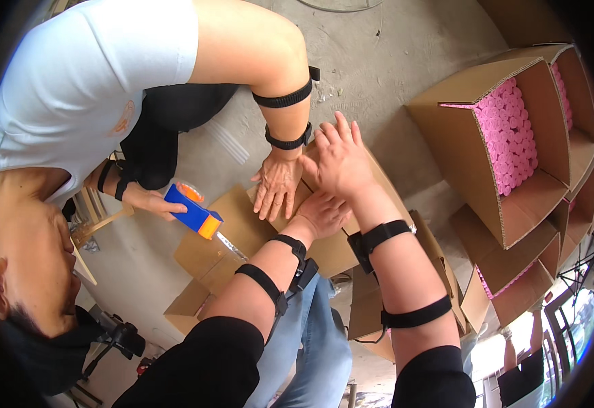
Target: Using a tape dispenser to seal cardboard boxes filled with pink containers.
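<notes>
My left hand (323,215) lies palm down on a cardboard box (334,250), its fingertips partly hidden beside my right wrist. My right hand (341,163) rests farther along the same box, fingers stretched out and apart. Neither hand holds anything that I can see. Just left of them, a co-worker's hand (278,183) also presses flat on the cardboard. The co-worker's other hand (153,202) grips a blue and orange tape dispenser (195,212). A strip of clear tape (230,246) runs from it toward the cardboard flap (249,216).
On the right, open cardboard boxes (464,129) are stacked, with pink rolls (508,139) packed inside. More open cardboard (372,299) stands by my right forearm. The co-worker leans in from the left. A dark device on a stand (125,338) is at lower left, over concrete floor (372,68).
</notes>
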`<state>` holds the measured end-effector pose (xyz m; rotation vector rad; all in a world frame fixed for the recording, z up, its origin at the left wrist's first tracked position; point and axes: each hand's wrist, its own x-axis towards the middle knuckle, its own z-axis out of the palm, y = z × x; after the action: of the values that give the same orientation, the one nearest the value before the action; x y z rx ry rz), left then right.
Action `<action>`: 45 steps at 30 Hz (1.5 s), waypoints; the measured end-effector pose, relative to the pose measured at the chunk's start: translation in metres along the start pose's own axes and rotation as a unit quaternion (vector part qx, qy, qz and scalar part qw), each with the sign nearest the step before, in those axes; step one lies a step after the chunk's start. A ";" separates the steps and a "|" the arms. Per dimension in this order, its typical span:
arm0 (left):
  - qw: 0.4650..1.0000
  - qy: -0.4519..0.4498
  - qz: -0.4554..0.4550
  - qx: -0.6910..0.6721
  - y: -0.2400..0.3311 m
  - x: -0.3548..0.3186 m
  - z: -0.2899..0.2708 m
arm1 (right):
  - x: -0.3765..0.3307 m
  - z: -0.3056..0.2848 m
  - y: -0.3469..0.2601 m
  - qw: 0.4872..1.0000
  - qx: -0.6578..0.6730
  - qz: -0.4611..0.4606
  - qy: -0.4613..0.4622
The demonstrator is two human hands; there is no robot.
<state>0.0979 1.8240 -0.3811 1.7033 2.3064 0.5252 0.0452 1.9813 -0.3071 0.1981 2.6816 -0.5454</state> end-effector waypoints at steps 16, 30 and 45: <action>1.000 -0.026 -0.008 0.016 0.008 0.021 -0.016 | -0.038 0.017 0.042 0.989 0.092 -0.078 0.090; 0.997 -0.010 0.015 0.081 0.002 0.011 -0.008 | -0.023 0.016 -0.043 0.983 -0.035 -0.179 -0.008; 0.988 -0.147 -0.035 -0.010 0.003 0.015 -0.005 | -0.004 0.029 0.010 0.983 -0.020 -0.127 0.132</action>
<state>0.0939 1.8383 -0.3752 1.5654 2.1320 0.2614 0.0611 1.9790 -0.3333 -0.0944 2.9960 -0.5749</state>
